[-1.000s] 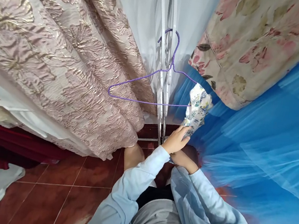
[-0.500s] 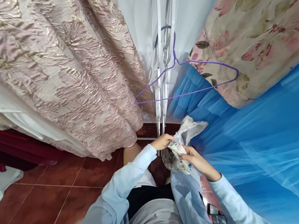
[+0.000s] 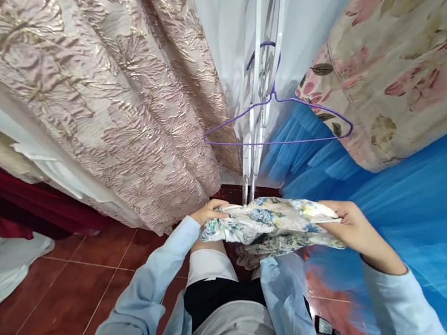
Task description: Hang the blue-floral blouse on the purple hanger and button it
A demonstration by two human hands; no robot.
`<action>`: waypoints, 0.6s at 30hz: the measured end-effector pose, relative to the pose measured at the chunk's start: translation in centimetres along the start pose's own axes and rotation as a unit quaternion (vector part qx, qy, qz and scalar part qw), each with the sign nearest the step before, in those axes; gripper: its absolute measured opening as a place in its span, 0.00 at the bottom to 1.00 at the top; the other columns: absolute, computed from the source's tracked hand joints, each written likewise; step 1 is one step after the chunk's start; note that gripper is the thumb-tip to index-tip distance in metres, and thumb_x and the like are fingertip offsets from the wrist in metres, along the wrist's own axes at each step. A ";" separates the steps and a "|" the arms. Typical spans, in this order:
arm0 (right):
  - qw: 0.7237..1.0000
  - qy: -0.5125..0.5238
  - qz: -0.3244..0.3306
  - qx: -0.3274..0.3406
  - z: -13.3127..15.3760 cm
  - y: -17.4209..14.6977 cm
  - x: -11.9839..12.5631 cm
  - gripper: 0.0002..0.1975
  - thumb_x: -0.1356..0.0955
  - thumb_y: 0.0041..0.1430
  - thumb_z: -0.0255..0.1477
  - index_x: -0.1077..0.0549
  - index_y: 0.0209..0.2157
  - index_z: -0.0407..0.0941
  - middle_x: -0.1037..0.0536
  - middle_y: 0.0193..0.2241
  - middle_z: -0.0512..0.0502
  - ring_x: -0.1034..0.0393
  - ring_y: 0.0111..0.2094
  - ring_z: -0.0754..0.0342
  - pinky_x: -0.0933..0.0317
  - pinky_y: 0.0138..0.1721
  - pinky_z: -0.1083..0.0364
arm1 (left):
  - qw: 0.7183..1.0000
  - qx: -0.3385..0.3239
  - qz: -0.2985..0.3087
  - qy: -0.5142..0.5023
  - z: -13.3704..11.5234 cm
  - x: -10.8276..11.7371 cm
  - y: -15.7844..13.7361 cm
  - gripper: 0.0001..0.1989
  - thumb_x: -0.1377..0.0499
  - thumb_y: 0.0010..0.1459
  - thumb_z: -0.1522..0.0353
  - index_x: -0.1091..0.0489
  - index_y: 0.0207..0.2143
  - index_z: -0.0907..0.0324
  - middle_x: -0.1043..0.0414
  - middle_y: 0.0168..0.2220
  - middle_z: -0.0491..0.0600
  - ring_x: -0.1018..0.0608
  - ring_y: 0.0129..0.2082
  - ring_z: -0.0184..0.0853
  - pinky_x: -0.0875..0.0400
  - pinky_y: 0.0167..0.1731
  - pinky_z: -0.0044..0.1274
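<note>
In the head view, spread across the lower center of the frame: a floral-print cloth (image 3: 272, 218), clasped at its left end by a curled left hand (image 3: 210, 213), pinched at its right end between thumb and fingers of the right hand (image 3: 344, 218), apparently to hold it open and off the red tiled floor (image 3: 85, 275). Upper center, bare of clothing: a purple hanger (image 3: 274, 95), seemingly hooked onto a white metal rack (image 3: 280, 19), hence staying up without support from either hand.
</note>
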State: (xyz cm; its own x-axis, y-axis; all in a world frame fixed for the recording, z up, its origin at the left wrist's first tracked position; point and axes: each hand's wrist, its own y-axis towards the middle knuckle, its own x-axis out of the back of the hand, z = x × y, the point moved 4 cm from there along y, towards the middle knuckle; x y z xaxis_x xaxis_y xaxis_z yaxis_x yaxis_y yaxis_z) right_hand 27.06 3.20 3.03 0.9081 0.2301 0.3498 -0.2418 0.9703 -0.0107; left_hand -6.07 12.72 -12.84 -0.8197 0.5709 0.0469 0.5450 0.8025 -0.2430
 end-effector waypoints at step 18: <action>0.989 -0.040 0.042 0.133 3.3 3.3 -7.1 0.14 0.35 0.66 0.35 0.23 0.35 0.40 0.24 0.31 0.47 0.34 0.32 0.54 0.41 0.33 0.58 | 0.792 -0.304 -0.470 0.243 -16.3 14.4 2.8 0.04 0.43 0.54 0.74 0.30 0.33 0.60 0.30 0.30 0.44 0.33 0.28 0.29 0.38 0.33 0.19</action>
State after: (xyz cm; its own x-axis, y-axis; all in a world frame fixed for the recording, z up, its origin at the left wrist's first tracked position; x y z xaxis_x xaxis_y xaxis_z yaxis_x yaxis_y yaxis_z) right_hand 18.71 4.55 3.58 0.8541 0.2915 0.4308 -0.4058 0.8916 0.2011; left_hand -13.50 25.97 2.91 -0.8295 -0.4484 0.3330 -0.1611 0.7629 0.6261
